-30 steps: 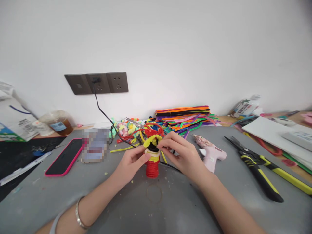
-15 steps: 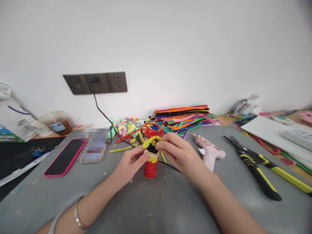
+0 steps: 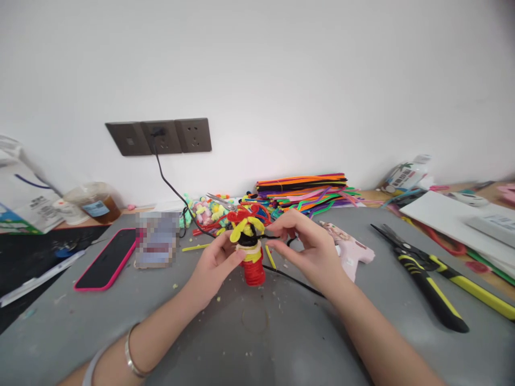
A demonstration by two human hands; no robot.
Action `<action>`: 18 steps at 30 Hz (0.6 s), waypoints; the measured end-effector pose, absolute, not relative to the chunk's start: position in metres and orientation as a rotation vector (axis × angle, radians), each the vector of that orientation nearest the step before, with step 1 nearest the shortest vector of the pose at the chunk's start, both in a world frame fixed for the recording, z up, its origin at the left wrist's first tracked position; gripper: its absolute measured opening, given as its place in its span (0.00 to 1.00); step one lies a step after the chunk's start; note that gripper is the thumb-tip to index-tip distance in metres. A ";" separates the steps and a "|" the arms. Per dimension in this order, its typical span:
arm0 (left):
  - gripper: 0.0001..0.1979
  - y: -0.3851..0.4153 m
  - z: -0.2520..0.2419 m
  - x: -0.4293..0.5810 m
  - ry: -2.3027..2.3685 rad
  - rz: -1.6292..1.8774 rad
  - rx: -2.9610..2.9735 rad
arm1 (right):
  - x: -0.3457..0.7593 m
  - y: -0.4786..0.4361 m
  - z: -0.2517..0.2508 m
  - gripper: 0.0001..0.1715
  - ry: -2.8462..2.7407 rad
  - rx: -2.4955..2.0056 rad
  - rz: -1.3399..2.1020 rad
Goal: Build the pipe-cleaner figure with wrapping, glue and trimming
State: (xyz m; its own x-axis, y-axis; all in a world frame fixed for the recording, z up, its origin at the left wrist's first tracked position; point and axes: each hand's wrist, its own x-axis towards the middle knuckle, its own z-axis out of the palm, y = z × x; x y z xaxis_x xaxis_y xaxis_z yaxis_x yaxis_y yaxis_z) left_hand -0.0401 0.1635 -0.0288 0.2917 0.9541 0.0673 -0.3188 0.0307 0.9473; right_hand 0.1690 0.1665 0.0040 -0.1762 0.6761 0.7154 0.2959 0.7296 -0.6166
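Observation:
A small pipe-cleaner figure [image 3: 254, 271] stands in the middle of the desk, with a red coiled body, a yellow and cream band, a black part above and yellow loops on top. My left hand [image 3: 217, 268] grips its left side, thumb at the cream band and fingers behind. From the figure's upper part a thin black pipe cleaner [image 3: 266, 236] sticks out to the right. Its outer end lies between the thumb and fingers of my right hand [image 3: 308, 244]. Red pipe-cleaner curls [image 3: 241, 214] show just behind the yellow loops.
Bundled pipe cleaners [image 3: 301, 185], pom-poms [image 3: 201, 212] and scissors [image 3: 221, 202] lie along the wall. A pink glue gun [image 3: 352, 252] and black-yellow shears [image 3: 426, 284] are right; a phone [image 3: 107, 262] is left. A black cord [image 3: 298, 280] crosses the desk behind my right wrist.
My right hand has moved away from the figure's top to the right, with the black pipe cleaner now showing between them. The figure has shifted slightly right and its yellow loops are more visible.

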 end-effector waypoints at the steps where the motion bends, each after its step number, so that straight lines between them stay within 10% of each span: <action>1: 0.21 0.163 -0.028 -0.040 0.743 1.145 1.055 | 0.169 0.166 0.004 0.05 -1.703 -0.803 0.456; 7: 0.21 0.163 -0.019 -0.038 0.702 1.143 0.848 | 0.174 0.175 -0.005 0.26 -1.435 -1.041 0.616; 18: 0.20 0.161 -0.021 -0.036 0.712 1.121 0.865 | 0.160 0.164 0.001 0.10 -1.569 -0.869 0.605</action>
